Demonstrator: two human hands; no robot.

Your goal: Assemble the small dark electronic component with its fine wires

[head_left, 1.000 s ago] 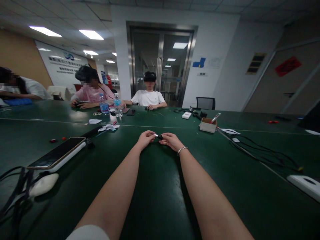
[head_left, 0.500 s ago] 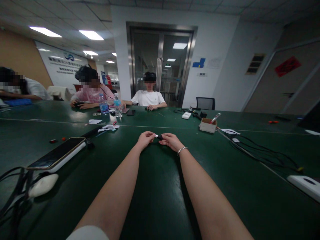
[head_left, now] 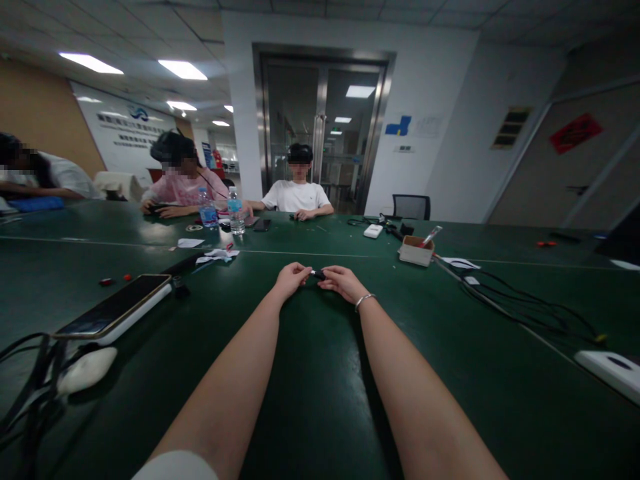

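Note:
Above the middle of the green table, my hands meet at a small black stick with a silver end (head_left: 318, 274), which looks like a USB stick. My left hand (head_left: 292, 280) pinches the silver end between thumb and fingertips. On the black end, my right hand (head_left: 343, 283) is closed with its fingers and thumb. Fingertips cover much of the stick, so its exact kind is hard to make out. A silver bangle (head_left: 365, 302) circles my right wrist.
On the left lie a phone (head_left: 117, 303) on a white block, a white mouse-like object (head_left: 88, 371) and black cables. To the right are a small box (head_left: 417, 252) and more cables (head_left: 525, 303). Bottles (head_left: 236, 212) stand across the table, near seated people.
My left fingertips have shifted slightly right along the stick, so less of its silver end shows. My right hand has stayed almost still.

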